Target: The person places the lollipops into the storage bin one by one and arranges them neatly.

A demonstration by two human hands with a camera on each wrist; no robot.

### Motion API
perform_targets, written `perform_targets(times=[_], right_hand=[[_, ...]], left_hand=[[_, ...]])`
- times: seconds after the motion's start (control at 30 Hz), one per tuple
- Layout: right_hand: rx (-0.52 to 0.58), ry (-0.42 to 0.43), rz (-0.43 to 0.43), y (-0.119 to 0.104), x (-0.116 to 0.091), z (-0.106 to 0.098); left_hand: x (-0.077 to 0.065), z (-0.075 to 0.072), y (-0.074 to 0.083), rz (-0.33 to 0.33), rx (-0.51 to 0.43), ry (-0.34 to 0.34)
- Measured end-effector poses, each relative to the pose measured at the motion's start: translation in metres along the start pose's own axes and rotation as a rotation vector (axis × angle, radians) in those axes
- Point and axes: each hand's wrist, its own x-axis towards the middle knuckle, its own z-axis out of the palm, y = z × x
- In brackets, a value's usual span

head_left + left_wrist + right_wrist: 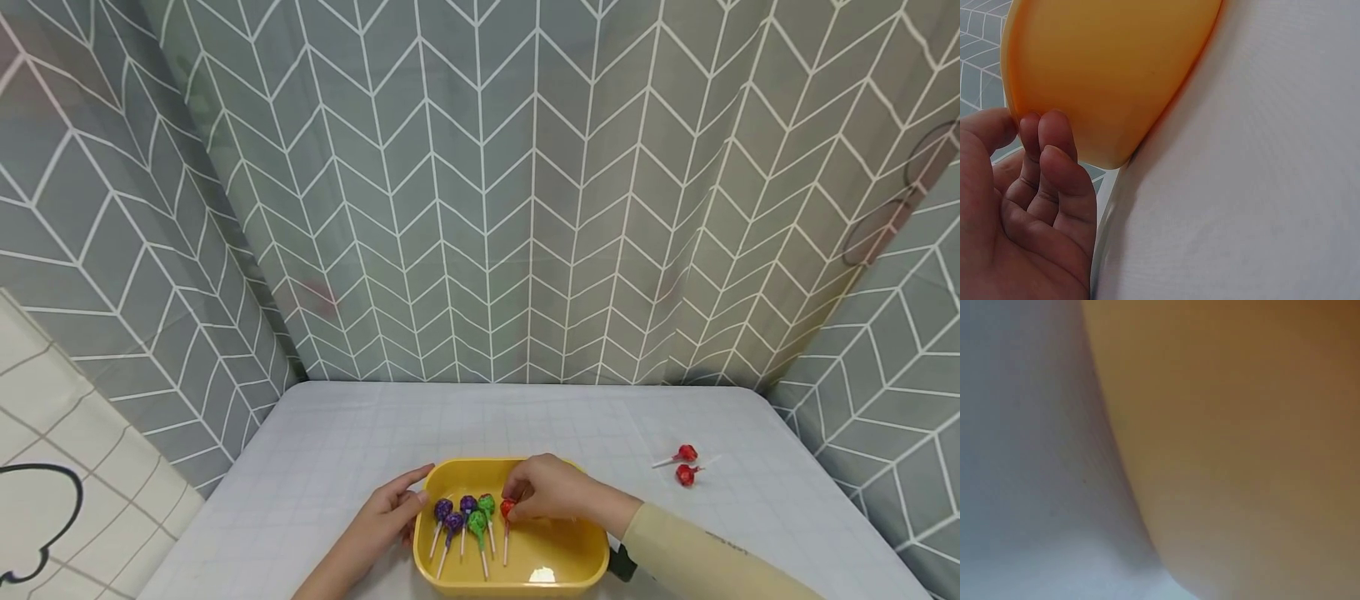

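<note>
A yellow plastic basin (555, 575) stands at the front of the table. My left hand (388, 514) holds its left rim, thumb at the edge and fingertips against the outer wall, as the left wrist view also shows. My right hand (551, 490) reaches over the basin and pinches a red lollipop (507, 507) by its wrapped head, stick pointing down. Left of it in the basin lie 3 purple lollipops (453, 522) and 2 green lollipops (477, 522). The right wrist view holds only the basin's outer wall (1241, 437), blurred, without the hand.
Two red lollipops (686, 475) lie on the white tablecloth (330, 450) to the right, beyond my right forearm. A grey curtain (510, 208) with white chevron lines hangs behind the table and along both sides.
</note>
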Motion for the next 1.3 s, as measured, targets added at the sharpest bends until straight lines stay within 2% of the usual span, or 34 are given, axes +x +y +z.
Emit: perform_targets(times=[0.83, 1.1, 1.3], right_hand=[[-0.002, 0.006, 0.006, 0.002, -0.001, 0.003], [-0.016, 0.017, -0.008, -0.001, -0.004, -0.003], [0.009, 0.030, -0.021, -0.005, -0.011, -0.016]], left_hand=[[0.001, 0.001, -0.001, 0.000, 0.002, -0.003], [0.000, 0.001, 0.000, 0.002, 0.003, 0.000], [0.001, 0.001, -0.001, 0.001, 0.002, 0.000]])
